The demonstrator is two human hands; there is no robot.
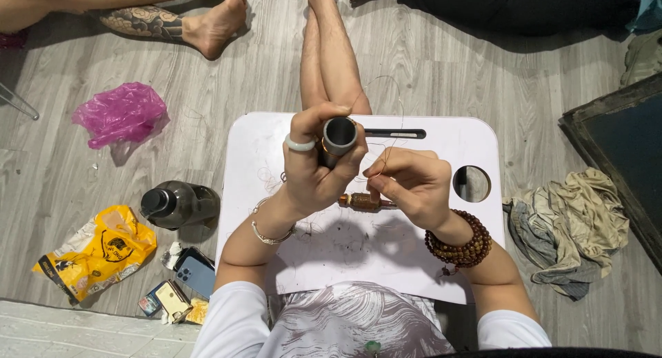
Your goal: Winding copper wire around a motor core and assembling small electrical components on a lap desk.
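Centre of frame, over the white lap table (427, 261): left hand (310, 172) clamped round a dark metal tube (338, 138), right hand (407, 185) pinched shut on a thin wire strand (386, 134). Hands sit just beside each other, not touching as far as I can tell.

Tube's open mouth points up at the camera, so its long axis runs near-vertical, tilted slightly toward frame top. Small brown spool-like piece (362, 202) lies below the hands on the table, long axis left-right.

To do this well, my judgement — keep the tube grip steady, thumb over the top, and keep light tension on the wire so it doesn't kink or tangle with the loose strands on the table. Feed from the pinch, not the wrist.

Outward: dark bottle (181, 203) at left, yellow bag (96, 251) lower left, phone (196, 272) beside it, pink plastic bag (121, 113) upper left, crumpled cloth (572, 223) at right. Other people's legs across frame top.
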